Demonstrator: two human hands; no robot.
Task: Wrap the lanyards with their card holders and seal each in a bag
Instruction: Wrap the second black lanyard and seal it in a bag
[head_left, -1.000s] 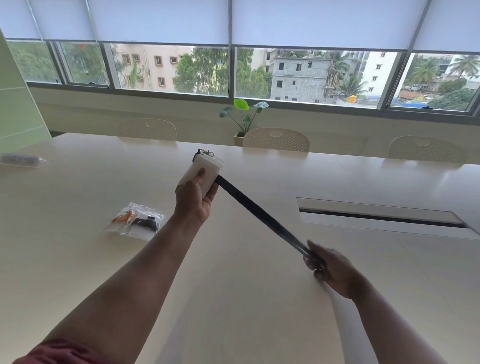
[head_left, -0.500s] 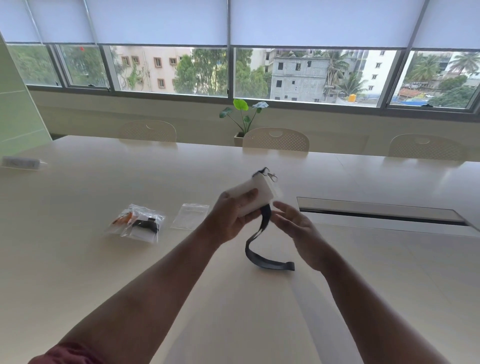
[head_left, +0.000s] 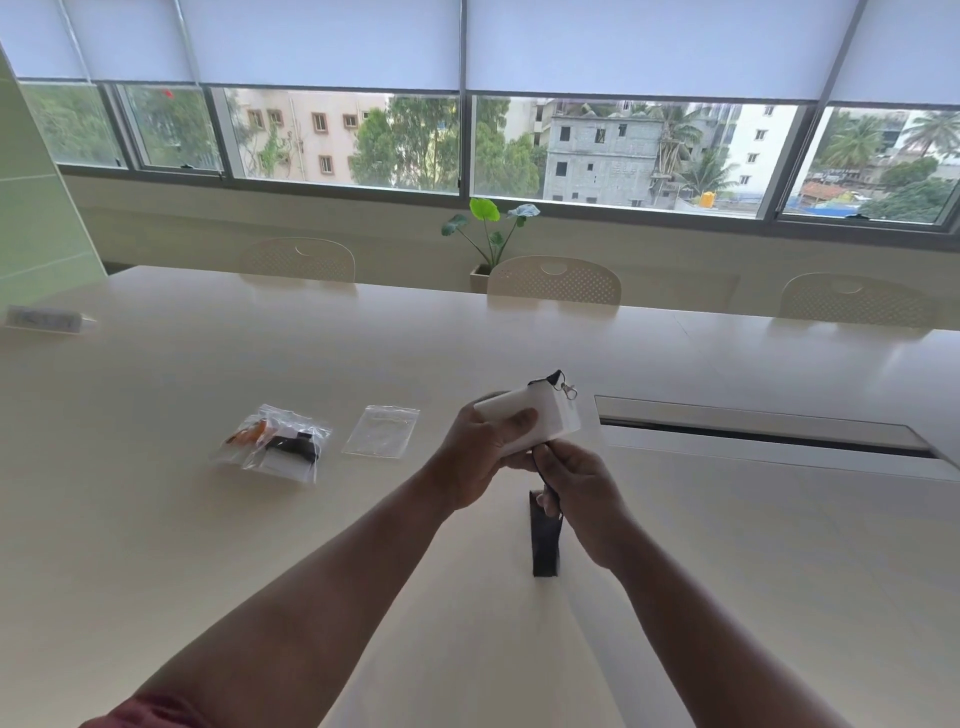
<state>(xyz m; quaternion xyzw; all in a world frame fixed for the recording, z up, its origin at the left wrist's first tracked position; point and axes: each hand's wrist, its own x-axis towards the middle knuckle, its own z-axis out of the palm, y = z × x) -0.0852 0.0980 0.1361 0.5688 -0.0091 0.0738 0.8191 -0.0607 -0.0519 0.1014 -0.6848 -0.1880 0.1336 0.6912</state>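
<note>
The card holder (head_left: 530, 422) is gripped by the left hand (head_left: 485, 457) at frame centre; the lanyard (head_left: 545, 535), pinched by the right hand (head_left: 582, 493), hangs straight below.

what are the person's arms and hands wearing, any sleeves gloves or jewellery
Both forearms are bare, with no watch or bracelet showing. The left hand and right hand wear no gloves. A dark red sleeve edge shows at the left upper arm. Rings cannot be made out.

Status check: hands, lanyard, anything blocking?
Left hand grips card holder. Right hand pinches black lanyard just below it, tail hanging loose. Empty bag lies on table beside filled bags. Nothing in the way.
</note>
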